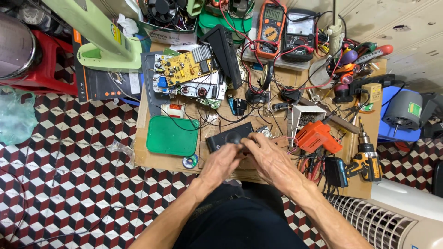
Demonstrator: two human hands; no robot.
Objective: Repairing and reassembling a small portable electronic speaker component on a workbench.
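Observation:
Both of my hands meet over a small black speaker box (229,135) lying on the low wooden workbench (157,159). My left hand (221,162) has its fingers curled against the box's near edge. My right hand (272,159) lies beside it with the fingers bent toward the same spot. What the fingertips pinch is hidden; it looks like a small part or wire by the box. Thin black wires (217,117) run from the box toward a yellow circuit board (181,69).
A green plastic lid (172,135) and a solder roll (189,161) lie left of my hands. An orange soldering gun (317,137) and a yellow cordless drill (364,161) lie to the right. Two multimeters (271,27) stand at the back. A white fan grille (383,221) is at lower right.

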